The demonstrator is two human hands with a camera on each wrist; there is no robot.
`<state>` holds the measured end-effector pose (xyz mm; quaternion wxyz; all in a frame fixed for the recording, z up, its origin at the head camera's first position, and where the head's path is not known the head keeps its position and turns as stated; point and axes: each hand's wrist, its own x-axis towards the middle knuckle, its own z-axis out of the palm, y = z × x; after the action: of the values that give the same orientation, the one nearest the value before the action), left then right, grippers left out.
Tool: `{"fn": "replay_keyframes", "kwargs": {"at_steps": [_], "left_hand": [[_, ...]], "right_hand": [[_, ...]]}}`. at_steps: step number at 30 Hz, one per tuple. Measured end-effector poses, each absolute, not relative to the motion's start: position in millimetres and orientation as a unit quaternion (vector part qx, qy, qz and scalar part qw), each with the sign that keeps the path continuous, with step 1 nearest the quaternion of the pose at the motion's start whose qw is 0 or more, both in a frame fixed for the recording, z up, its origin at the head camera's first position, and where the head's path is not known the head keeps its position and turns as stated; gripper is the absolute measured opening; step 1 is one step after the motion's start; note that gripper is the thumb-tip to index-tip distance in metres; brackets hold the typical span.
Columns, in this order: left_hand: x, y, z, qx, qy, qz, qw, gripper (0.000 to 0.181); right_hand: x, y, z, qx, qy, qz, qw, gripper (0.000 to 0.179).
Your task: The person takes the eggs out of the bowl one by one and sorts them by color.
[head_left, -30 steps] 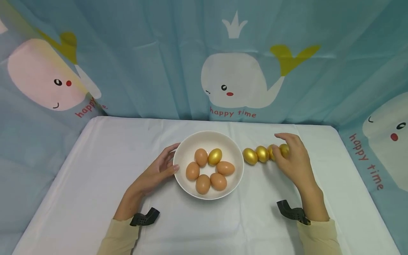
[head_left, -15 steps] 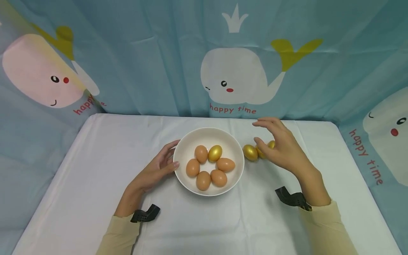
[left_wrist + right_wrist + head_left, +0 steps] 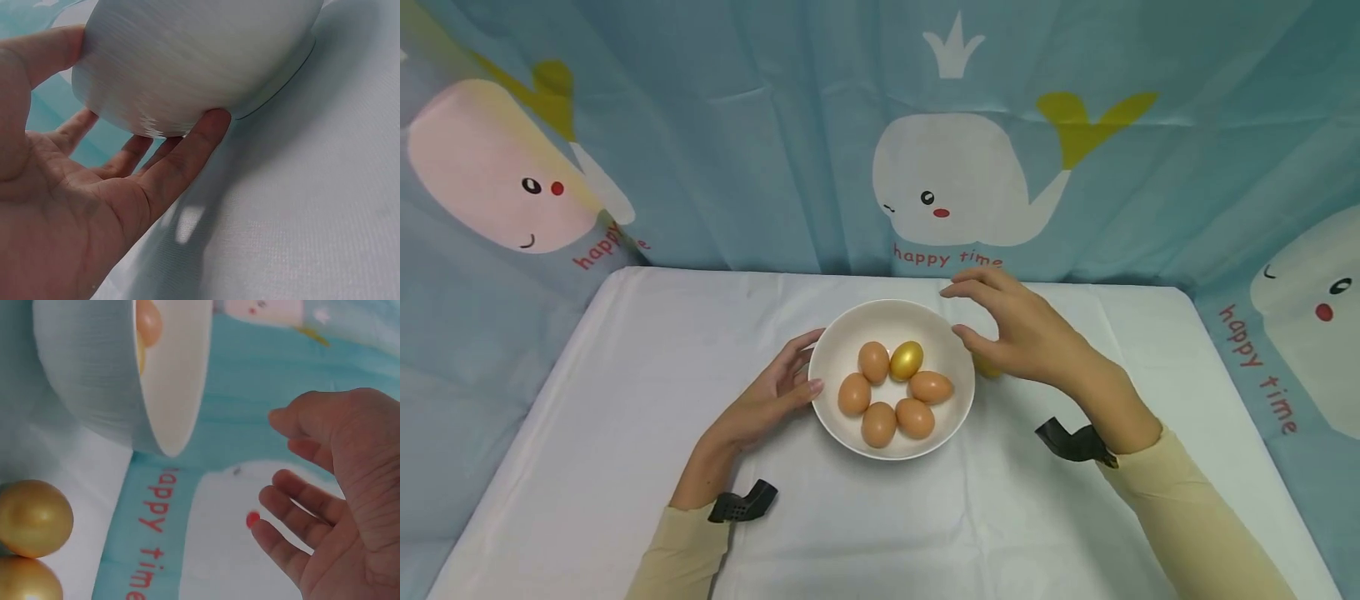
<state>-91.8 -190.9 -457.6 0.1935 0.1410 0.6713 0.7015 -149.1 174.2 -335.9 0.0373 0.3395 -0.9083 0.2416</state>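
Observation:
A white bowl [image 3: 850, 442] stands mid-table with several brown eggs [image 3: 878, 425] and one golden egg [image 3: 906, 361] inside. My left hand [image 3: 771, 392] holds its left side, thumb at the rim and fingertips against the outer wall, as the left wrist view also shows. My right hand [image 3: 1022, 329] hovers at the bowl's right rim, fingers apart and bent a little, holding nothing. Below it a golden egg [image 3: 987, 367] peeks out beside the bowl. The right wrist view shows two golden eggs [image 3: 35, 519] on the cloth; the right hand hides the row in the head view.
White cloth [image 3: 880, 525] covers the table. Behind and at both sides hangs a blue curtain [image 3: 820, 167] printed with whales, close to the table's back edge. Each wrist wears a black mount [image 3: 743, 504].
My right hand has moved left from the far end of the golden egg row to the bowl's right rim, its fingers spreading wider. The left hand and bowl keep their places.

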Motion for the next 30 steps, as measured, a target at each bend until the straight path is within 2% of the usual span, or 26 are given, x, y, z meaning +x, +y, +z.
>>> {"fn": "replay_keyframes", "kwargs": {"at_steps": [7,12,18,30], "left_hand": [[-91,-193,-457,0.137,0.673,0.701,0.194,0.073],[-92,-191,-457,0.136,0.671,0.701,0.198,0.074],[-93,-190,-457,0.136,0.671,0.701,0.201,0.074],[-92,-190,-456,0.138,0.676,0.697,0.197,0.074]], "right_hand": [[-152,146,-334,0.429,-0.883,0.189,0.017,0.036],[-157,131,-332,0.461,-0.872,0.162,0.001,0.034],[-162,118,-325,0.470,-0.872,0.137,-0.029,0.035],[-169,95,-340,0.451,-0.879,0.067,-0.137,0.037]]}}
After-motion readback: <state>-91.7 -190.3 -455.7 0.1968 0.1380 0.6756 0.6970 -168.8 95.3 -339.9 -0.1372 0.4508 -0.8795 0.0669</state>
